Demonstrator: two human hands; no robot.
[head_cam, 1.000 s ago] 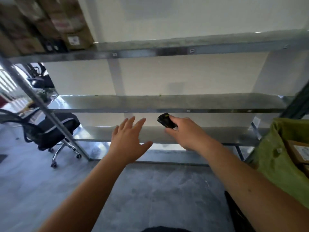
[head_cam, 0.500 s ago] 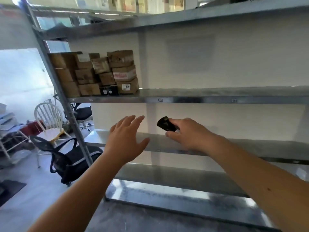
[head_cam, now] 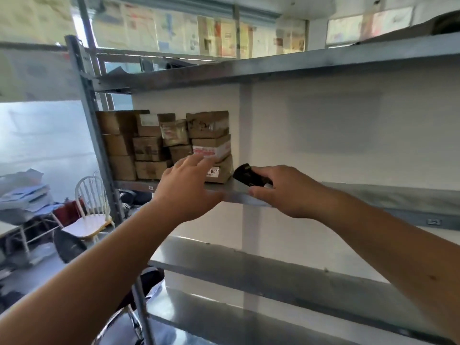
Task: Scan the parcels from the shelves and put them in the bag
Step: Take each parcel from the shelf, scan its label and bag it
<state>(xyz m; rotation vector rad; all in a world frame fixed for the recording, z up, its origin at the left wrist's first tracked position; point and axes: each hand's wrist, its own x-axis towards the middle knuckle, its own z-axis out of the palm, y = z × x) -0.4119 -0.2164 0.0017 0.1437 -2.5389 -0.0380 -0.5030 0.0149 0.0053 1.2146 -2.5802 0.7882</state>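
Reaching: a person stretches both bare arms toward a grey metal shelf (head_cam: 249,192) stacked with brown cardboard parcels (head_cam: 164,145).
Left hand: the left hand (head_cam: 185,189) is raised with fingers straight and spread, its fingertips in front of the lowest right-hand parcel (head_cam: 220,170), which bears a white label; whether they touch it cannot be told.
Right hand: the right hand (head_cam: 283,190) curls round a small black scanner (head_cam: 249,175), its nose pointing left at that same parcel.
Parcels: they sit in rows at the shelf's left end, against the upright post (head_cam: 99,145).
Background: a white wooden chair (head_cam: 90,207) stands on the floor beyond the rack.
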